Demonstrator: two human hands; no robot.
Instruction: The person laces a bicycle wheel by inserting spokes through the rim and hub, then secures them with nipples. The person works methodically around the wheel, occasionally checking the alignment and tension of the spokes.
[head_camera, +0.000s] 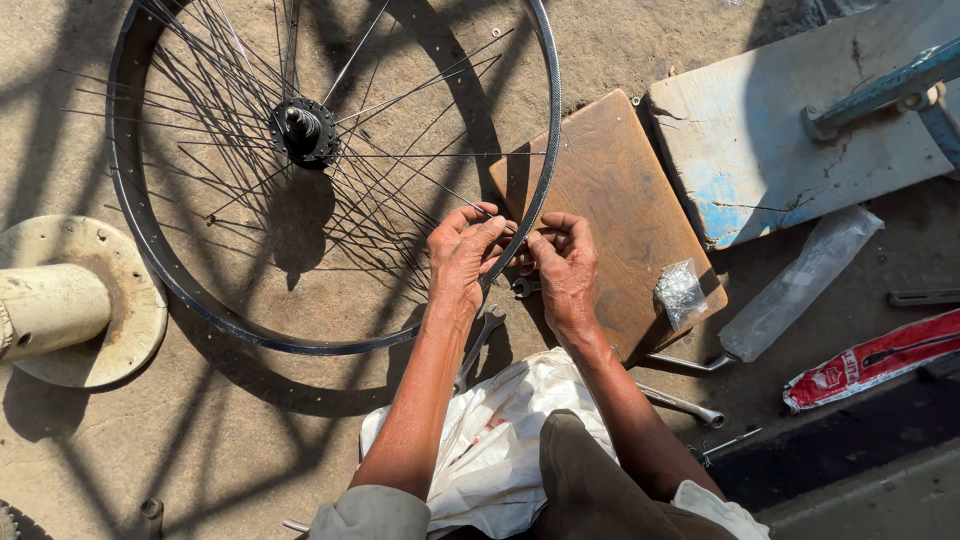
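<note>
The bicycle wheel rim (150, 240) lies flat on the concrete ground (90, 450), its black hub (303, 130) near the middle with thin spokes (400, 165) fanning out from it. Many spokes already reach toward the rim all round, though several look loose and cross at odd angles, so the lacing seems partly done — by my reading, more remains on the near side where the hands work.

Both hands meet at the rim's near right edge. The left hand (463, 252) has its fingers curled together around the rim and what looks like a spoke end; the right hand (565, 262) is pinched shut just beside it, on something too small to make out — perhaps a nipple. The two hands are nearly touching.

Just under the grip lies a spanner (480, 340), and a second one (683, 404) sits further back toward the person. Beyond the right hand is a brown wooden board (620, 190), with a small clear packet of metal bits (681, 292) on it. Past that lie a worn blue-and-white plank (760, 150), a long clear plastic sleeve (800, 285) and a red packet (875, 360). Close to the person, below the forearms, is a crumpled white bag (490, 440). Far off to the left of the grip stands a pale round base with a post (75, 300).
</note>
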